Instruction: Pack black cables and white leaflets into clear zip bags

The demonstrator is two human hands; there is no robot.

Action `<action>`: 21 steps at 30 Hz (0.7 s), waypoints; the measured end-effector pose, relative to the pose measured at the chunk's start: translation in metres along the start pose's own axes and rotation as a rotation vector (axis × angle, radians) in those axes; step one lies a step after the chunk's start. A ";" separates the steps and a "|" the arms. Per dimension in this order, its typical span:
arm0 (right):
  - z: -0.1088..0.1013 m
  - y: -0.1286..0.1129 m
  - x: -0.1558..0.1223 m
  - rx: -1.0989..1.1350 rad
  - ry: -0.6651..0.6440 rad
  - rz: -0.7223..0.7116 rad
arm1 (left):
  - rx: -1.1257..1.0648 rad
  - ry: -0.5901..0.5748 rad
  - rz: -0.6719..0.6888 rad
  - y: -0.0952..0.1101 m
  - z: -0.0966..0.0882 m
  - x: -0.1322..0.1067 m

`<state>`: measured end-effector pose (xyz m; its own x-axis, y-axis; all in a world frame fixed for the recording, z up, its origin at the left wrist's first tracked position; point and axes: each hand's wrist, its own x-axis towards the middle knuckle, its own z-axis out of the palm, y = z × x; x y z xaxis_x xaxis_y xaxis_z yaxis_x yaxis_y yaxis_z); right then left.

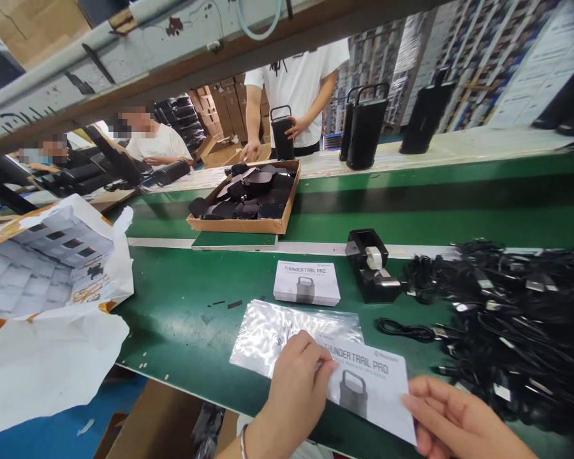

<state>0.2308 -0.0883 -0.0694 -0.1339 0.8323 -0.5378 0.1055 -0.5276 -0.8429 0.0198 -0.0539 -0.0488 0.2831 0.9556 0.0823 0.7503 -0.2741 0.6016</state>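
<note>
My right hand [459,414] grips the right edge of a white printed leaflet [382,389], which reads "THUNDER TRAIL PRO" and carries a picture of a speaker. My left hand [299,376] is closed, its fingertips pinched together at the leaflet's left end; whether they also catch plastic film is hidden. Beneath and behind the left hand, clear plastic bags [258,335] lie flat on the green table. A neat stack of matching leaflets [306,284] sits just beyond the bags.
A black tape dispenser [373,268] stands right of the stack, beside a heap of black cables [521,319]. Farther back are a cardboard tray [287,217] of dark pieces and black speakers [366,124]. A torn white bag [52,370] lies left. A co-worker [303,83] handles a speaker opposite.
</note>
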 end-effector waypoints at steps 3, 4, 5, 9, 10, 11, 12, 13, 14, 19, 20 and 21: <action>0.014 -0.018 0.007 -0.041 0.097 -0.044 | -0.052 0.019 0.004 0.004 -0.007 0.002; 0.017 -0.023 0.009 -0.051 0.133 -0.065 | -0.052 0.025 0.006 0.004 -0.009 0.002; 0.018 -0.028 0.010 -0.058 0.170 -0.088 | -0.047 0.031 0.006 0.003 -0.010 0.003; 0.008 -0.034 0.011 -0.062 0.248 -0.132 | 0.012 0.070 0.024 -0.008 -0.014 0.005; 0.005 -0.032 0.012 -0.064 0.246 -0.128 | 0.060 0.089 0.040 -0.011 -0.014 0.005; 0.002 -0.030 0.012 -0.065 0.241 -0.122 | 0.123 0.109 0.060 -0.015 -0.012 0.005; 0.001 -0.027 0.012 -0.063 0.242 -0.119 | 0.195 0.124 0.086 -0.018 -0.010 0.004; 0.000 -0.025 0.013 -0.059 0.255 -0.120 | 0.267 0.129 0.117 -0.021 -0.008 0.003; 0.000 -0.022 0.013 -0.051 0.280 -0.125 | 0.330 0.118 0.151 -0.023 -0.005 0.002; 0.002 -0.018 0.016 -0.032 0.317 -0.120 | 0.479 -0.024 0.226 -0.027 0.005 -0.005; 0.002 -0.018 0.016 -0.025 0.309 -0.116 | 0.487 -0.052 0.230 -0.027 0.005 -0.006; 0.002 -0.018 0.016 -0.018 0.307 -0.112 | 0.489 -0.077 0.239 -0.027 0.005 -0.008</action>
<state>0.2248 -0.0655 -0.0632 0.1574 0.8989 -0.4089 0.1249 -0.4289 -0.8947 0.0007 -0.0544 -0.0692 0.5085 0.8550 0.1022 0.8449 -0.5183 0.1327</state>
